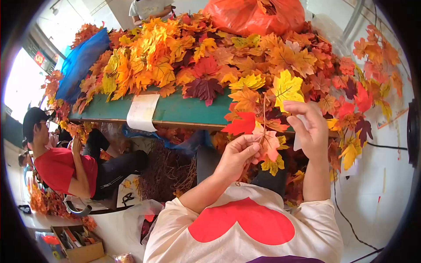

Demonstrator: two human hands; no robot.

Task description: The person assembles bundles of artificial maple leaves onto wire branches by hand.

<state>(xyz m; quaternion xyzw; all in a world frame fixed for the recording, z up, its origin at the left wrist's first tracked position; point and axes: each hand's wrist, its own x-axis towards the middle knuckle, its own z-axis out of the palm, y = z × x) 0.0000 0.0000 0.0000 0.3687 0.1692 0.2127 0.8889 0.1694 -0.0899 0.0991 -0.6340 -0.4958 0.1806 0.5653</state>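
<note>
My left hand (239,158) pinches an artificial maple leaf branch (264,111) by its thin brown stem, in front of the table edge. A pinkish-orange leaf (269,143) hangs at the fingers, and a red leaf (242,128) spreads just beyond them. My right hand (310,129) is raised to the right of the stem, thumb and forefinger apart with a gap between them. Its forefinger is beside the lower edge of a bright yellow leaf (287,90); whether they touch I cannot tell.
A green table (188,107) carries a heap of autumn leaves (162,57), a blue bag (81,65) and a red plastic bag (258,17). At left sits a person in red (66,168); another person (149,9) is across the table. Brown twigs (169,168) lie underneath.
</note>
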